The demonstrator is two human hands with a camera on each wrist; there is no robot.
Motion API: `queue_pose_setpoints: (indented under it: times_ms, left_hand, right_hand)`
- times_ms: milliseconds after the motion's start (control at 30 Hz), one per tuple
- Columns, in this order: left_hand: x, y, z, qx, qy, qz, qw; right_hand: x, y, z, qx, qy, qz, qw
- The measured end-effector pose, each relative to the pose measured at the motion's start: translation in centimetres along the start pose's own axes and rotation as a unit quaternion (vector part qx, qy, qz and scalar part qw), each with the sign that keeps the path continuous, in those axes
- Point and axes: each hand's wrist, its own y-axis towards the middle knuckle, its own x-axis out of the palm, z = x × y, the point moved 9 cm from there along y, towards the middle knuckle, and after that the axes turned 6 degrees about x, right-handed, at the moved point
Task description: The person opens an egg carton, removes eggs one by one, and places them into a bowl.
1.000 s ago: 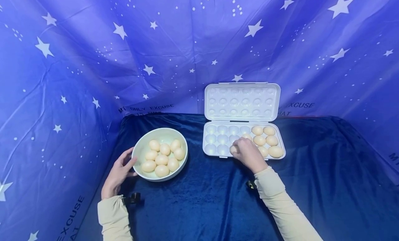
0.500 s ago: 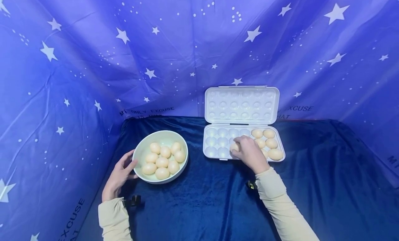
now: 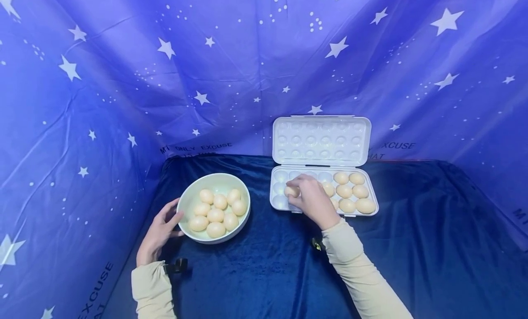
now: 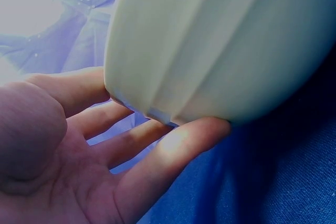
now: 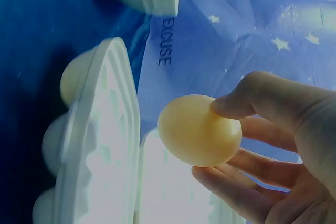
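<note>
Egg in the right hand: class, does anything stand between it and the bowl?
Nothing visible stands in the way. In the head view, only the carton's left end and blue cloth lie between the egg and the bowl, whose rim it must likely clear; the left hand is at the bowl's far side.

I read the head view as bright. In the left wrist view, glare bleaches the backdrop (image 4: 58,30); shade dulls the bowl (image 4: 210,51).

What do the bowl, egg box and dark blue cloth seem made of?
Bowl: plastic or ceramic, satin; the smooth, ribbed outer wall fits both.
Egg box: probably moulded plastic, glossy; rows of cups, bright highlights.
Dark blue cloth: likely velvet, soft sheen along its folds.
</note>
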Motion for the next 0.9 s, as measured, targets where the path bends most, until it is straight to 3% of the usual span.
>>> queue_pose_setpoints:
  times_ms: [367,667,900]
  left_hand:
    - [-0.1,0.1,-0.2,0.000,-0.006,-0.001,1.0000]
    - [-0.1,0.1,-0.2,-0.003,-0.009,-0.001,1.0000]
    - [0.0,0.2,-0.3,0.000,-0.008,0.002,1.0000]
  right_hand:
    - [1.7,1.1,-4.6,-0.063,0.009,-0.015,0.9979]
    - [4.3,1.1,-8.9,-0.121,0.008,-0.043,0.9917]
    - [6.3,0.8,-10.6,-0.144,0.018,-0.075,0.9865]
